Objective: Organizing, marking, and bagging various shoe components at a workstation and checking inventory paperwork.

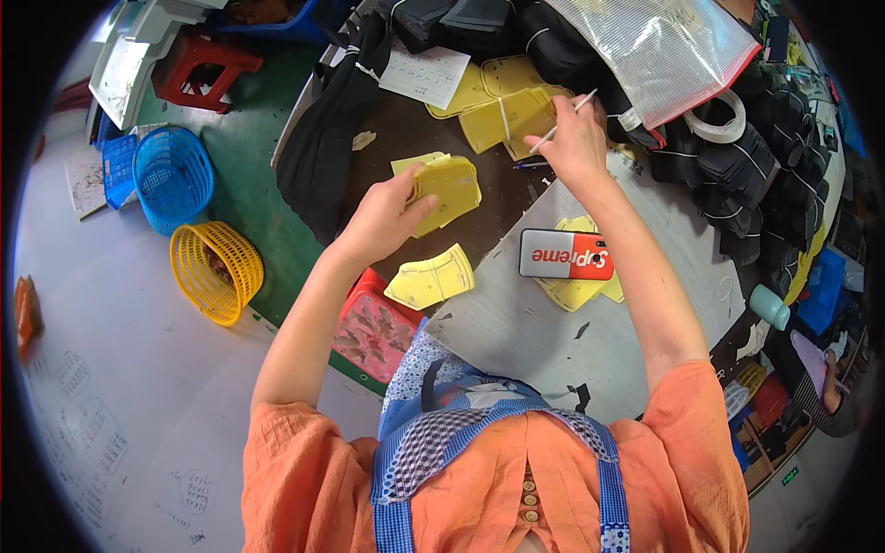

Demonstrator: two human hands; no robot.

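My left hand [392,214] is closed on a stack of flat yellow pattern pieces [454,189], thumb on top, over the dark table. In my right hand [579,138] a thin silver pen [549,136] lies slanted between the fingers. The fingertips of that hand reach the edge of a banded bundle of yellow pieces [489,124]; whether they grip it is hidden. More yellow pieces [513,74] lie just behind. Closer to me sits another tied yellow bundle [431,279]. A red and white phone [564,254] rests on yellow pieces on the grey board.
The grey board [645,304] covers the table's right side. Tied black bundles [728,170], a tape roll [717,123] and a mesh pouch [659,55] crowd the far right. Black cloth [318,166] hangs at left, near blue [173,175] and yellow baskets [217,273]. A printed sheet [424,72] lies behind.
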